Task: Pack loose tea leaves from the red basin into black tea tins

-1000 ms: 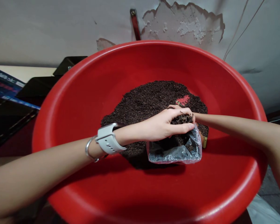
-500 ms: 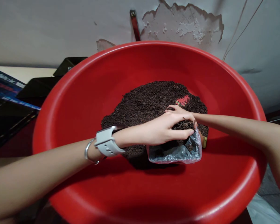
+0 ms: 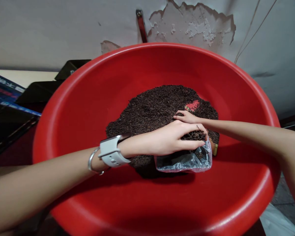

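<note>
A heap of dark, dry loose tea leaves (image 3: 152, 105) lies in a large red plastic basin (image 3: 162, 203). My left hand (image 3: 172, 136), with a pale-strapped watch and a silver bangle at the wrist, is curved around the mouth of a clear plastic bag (image 3: 186, 165). Leaves (image 3: 194, 135) show between its thumb and forefinger at the bag's opening. Behind it my right hand (image 3: 186, 117) rests on the heap, fingers stretched out over the leaves; part of it is hidden. A brown item with a gold edge (image 3: 215, 149) shows beside the bag.
A peeling wall (image 3: 194, 24) stands behind the basin. Dark boxes (image 3: 39, 91) and a blue printed package (image 3: 7, 90) are at the left. A whitish plastic sheet or bag (image 3: 279, 221) lies at the lower right.
My left hand has shifted very slightly, and the leaves between its thumb and forefinger lie a little differently. My right hand looks nearly the same.
</note>
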The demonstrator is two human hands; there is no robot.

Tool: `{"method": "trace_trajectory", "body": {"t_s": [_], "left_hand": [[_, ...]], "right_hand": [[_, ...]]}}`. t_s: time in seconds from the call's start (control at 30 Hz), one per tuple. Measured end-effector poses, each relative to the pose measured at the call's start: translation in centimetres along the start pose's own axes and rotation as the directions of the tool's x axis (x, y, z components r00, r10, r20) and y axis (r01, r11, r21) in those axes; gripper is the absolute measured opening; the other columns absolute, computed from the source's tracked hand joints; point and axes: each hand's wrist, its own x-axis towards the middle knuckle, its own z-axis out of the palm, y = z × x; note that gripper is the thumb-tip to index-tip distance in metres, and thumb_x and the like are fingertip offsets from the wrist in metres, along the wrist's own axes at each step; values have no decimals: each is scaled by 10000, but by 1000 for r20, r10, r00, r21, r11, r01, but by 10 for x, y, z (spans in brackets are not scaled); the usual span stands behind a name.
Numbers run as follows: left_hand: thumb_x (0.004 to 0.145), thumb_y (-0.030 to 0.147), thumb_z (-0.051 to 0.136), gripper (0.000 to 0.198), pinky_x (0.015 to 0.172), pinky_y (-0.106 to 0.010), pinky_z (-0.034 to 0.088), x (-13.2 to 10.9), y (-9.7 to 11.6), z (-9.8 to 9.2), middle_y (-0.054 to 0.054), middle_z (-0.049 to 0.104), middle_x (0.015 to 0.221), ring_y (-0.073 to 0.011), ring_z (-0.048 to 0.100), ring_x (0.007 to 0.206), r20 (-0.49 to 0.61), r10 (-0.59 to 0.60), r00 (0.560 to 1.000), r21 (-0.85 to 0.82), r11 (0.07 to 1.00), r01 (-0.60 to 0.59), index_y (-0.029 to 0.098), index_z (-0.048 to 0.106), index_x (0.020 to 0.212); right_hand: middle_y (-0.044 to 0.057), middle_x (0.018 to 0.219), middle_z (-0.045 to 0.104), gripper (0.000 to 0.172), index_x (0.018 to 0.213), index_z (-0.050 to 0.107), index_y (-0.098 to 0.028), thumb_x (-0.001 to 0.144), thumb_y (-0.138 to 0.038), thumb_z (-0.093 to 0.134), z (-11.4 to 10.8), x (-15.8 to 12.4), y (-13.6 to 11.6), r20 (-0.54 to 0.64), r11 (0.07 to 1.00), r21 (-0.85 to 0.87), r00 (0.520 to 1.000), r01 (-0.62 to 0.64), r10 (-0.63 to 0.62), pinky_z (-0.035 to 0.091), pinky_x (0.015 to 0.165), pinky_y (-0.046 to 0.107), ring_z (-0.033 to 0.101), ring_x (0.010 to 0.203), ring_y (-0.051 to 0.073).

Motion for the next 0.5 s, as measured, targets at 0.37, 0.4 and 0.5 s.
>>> {"method": "trace_trajectory", "body": {"t_s": [0.37, 0.4, 0.5], "left_hand": [[835, 223, 590, 214, 932, -217, 378, -2, -2, 2, -11, 668, 1106, -143, 595, 1022, 26, 48, 999, 89, 995, -50, 195, 638, 1042], [833, 228, 595, 216, 932, -212, 377, -2, -3, 2, -9, 671, 1099, -141, 596, 1020, 29, 57, 998, 98, 993, -59, 195, 640, 1041], [840, 251, 589, 220, 923, -211, 384, -2, -4, 2, -7, 678, 1078, -140, 602, 1001, 21, 78, 997, 117, 990, -80, 199, 643, 1047]], "right_hand": [[43, 875, 620, 290, 860, 584, -123, 797, -403, 535, 1, 0, 1, 4, 999, -54, 1000, 3, -2, 403, 773, 277, 502, 827, 146], [42, 869, 618, 292, 853, 582, -124, 797, -407, 533, 1, 0, 1, 4, 999, -53, 1000, 1, -1, 403, 770, 279, 501, 823, 146], [37, 841, 608, 292, 827, 575, -131, 793, -418, 532, 1, 0, 1, 1, 999, -49, 1000, -5, 6, 401, 761, 278, 493, 810, 145]]}}
